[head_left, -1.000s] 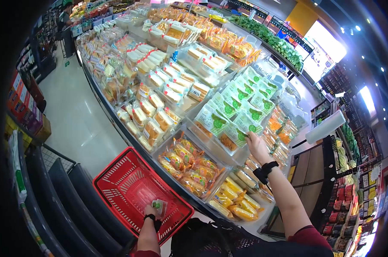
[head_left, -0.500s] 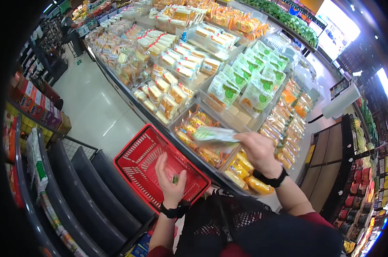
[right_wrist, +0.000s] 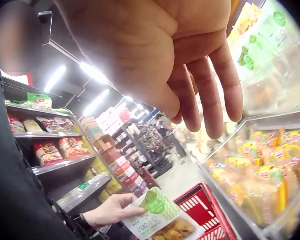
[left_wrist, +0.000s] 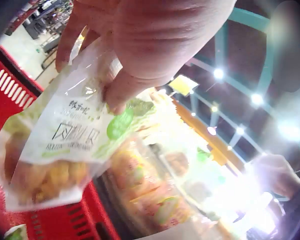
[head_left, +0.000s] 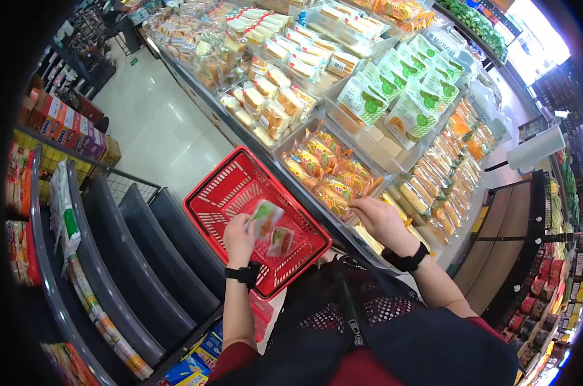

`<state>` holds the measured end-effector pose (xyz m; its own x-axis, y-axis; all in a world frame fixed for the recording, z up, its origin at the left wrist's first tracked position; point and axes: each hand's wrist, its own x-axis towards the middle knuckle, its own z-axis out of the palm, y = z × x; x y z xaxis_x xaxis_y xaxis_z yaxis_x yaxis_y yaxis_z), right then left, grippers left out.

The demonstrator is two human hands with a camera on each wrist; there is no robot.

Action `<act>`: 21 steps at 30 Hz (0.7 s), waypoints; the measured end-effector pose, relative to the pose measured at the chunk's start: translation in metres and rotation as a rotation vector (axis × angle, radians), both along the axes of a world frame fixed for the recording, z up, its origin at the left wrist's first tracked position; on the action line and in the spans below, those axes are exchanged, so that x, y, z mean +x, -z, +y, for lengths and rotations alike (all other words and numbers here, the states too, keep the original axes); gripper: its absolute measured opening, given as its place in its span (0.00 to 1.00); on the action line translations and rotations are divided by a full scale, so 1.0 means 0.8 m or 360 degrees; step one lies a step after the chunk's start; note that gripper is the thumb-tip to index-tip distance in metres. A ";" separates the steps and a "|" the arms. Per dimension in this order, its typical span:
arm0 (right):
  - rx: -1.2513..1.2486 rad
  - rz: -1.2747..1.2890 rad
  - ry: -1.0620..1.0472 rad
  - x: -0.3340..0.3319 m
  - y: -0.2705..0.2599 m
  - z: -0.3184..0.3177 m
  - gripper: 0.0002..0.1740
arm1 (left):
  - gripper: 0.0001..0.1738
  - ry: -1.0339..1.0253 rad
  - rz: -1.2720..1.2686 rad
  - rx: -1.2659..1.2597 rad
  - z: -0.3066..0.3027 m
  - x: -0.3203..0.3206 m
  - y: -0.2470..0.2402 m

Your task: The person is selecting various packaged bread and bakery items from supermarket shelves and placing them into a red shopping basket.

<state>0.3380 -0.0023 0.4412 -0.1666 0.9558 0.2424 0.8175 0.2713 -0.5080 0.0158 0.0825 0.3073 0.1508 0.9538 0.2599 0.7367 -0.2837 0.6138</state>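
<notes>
In the head view my left hand (head_left: 239,242) is over the red basket (head_left: 296,203), pinching the top of a green and white snack bag (head_left: 265,217). Close up in the left wrist view, that bag (left_wrist: 52,145) shows yellow-brown pieces in its lower part, thumb and fingers at its top. Another small package (head_left: 280,242) lies in the basket. My right hand (head_left: 385,225) is above the display's near edge, beside orange-wrapped buns (head_left: 330,168); in the right wrist view its fingers (right_wrist: 210,95) hang relaxed, holding nothing.
Rows of green and white bags (head_left: 413,119) stand in a bin on the display, with wrapped sandwiches (head_left: 275,116) to their left. Dark curved shelves (head_left: 140,257) are left of the basket. A plastic bag roll (head_left: 536,148) is at the right.
My right hand no longer holds the bag and is empty. My left hand, open and empty half a second ago, now grips a bag over the basket. The view has shifted downward.
</notes>
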 end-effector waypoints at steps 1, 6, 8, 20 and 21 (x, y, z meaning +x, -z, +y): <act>-0.0030 -0.0034 0.0079 0.007 0.003 -0.007 0.08 | 0.07 -0.0054 0.0029 0.0019 0.004 -0.012 0.023; -0.0101 -0.0119 0.0329 0.041 0.004 -0.041 0.06 | 0.05 -0.0271 0.0194 -0.0169 0.037 -0.033 0.175; -0.0096 -0.0154 0.0516 0.053 0.004 -0.049 0.06 | 0.05 -0.0328 0.0279 -0.0309 0.039 -0.039 0.243; 0.0231 -0.0340 0.0808 0.172 0.005 0.005 0.16 | 0.18 -0.0438 0.0192 -0.1266 -0.020 -0.022 0.299; 0.0420 -0.0487 0.0782 0.192 0.003 0.033 0.21 | 0.20 -0.0406 0.0158 -0.1091 -0.026 -0.027 0.292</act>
